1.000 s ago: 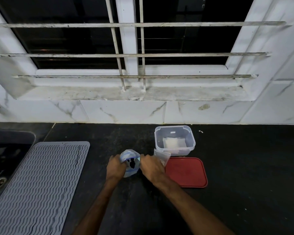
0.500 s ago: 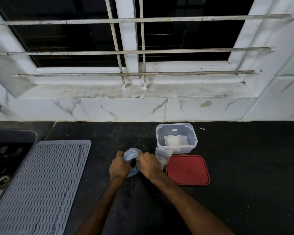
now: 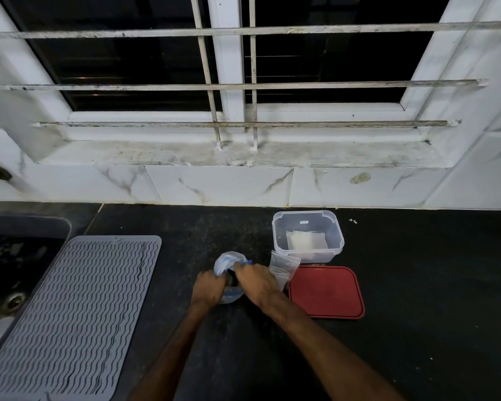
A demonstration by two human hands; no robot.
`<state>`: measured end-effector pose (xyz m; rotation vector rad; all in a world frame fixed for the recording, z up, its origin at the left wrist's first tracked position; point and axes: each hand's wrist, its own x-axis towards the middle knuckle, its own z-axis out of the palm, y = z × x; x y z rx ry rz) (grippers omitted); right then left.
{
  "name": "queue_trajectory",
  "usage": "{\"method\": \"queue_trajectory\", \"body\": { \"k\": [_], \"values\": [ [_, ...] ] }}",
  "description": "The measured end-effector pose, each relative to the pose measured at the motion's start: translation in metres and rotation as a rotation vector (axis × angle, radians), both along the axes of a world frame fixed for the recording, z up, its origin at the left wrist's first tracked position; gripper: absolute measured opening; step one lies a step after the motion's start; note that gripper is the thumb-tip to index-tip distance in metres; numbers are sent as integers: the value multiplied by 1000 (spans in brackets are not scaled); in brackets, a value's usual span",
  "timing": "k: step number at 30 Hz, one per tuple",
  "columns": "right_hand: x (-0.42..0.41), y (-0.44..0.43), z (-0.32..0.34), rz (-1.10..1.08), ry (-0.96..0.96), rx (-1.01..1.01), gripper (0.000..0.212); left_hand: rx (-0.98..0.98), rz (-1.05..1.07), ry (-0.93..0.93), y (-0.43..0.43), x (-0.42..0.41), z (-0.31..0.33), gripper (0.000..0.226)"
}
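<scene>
Two hands are seen low in the middle of the view, and both are closed on one small blue-and-white plastic bag (image 3: 225,262). The bag is gripped on its left side by the curled fingers of the left hand (image 3: 208,288), while its upper edge is pinched by the right hand (image 3: 255,282). The bag is held just above or on the black counter (image 3: 417,299); which of the two cannot be told. It sits between the hands, just left of a crumpled bundle of clear plastic bags (image 3: 284,264) whose number cannot be counted.

One clear plastic container (image 3: 334,224) is set open behind the bundle, and one white packet (image 3: 305,241) is seen lying flat inside it. One red lid (image 3: 327,292) is laid flat on the counter just in front of the container, touching or nearly touching the clear bundle.

One grey ribbed drying mat (image 3: 70,314) is spread at the left, well apart from the bag, and one dark sink (image 3: 41,224) is seen beside it. Above the tiled wall, one window is crossed by three horizontal bars (image 3: 330,85) and two vertical bars (image 3: 204,68).
</scene>
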<state>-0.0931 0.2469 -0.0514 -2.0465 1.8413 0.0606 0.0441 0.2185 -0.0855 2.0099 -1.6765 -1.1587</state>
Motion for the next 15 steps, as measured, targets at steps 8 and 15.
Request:
{"method": "queue_trajectory", "body": {
  "k": [8, 15],
  "values": [
    [-3, -9, -8, -79, 18, 42, 32, 67, 47, 90, -5, 1, -2, 24],
    [-8, -4, -23, -306, -234, 75, 20, 88, 157, 154, -1, -4, -5, 24]
  ]
}}
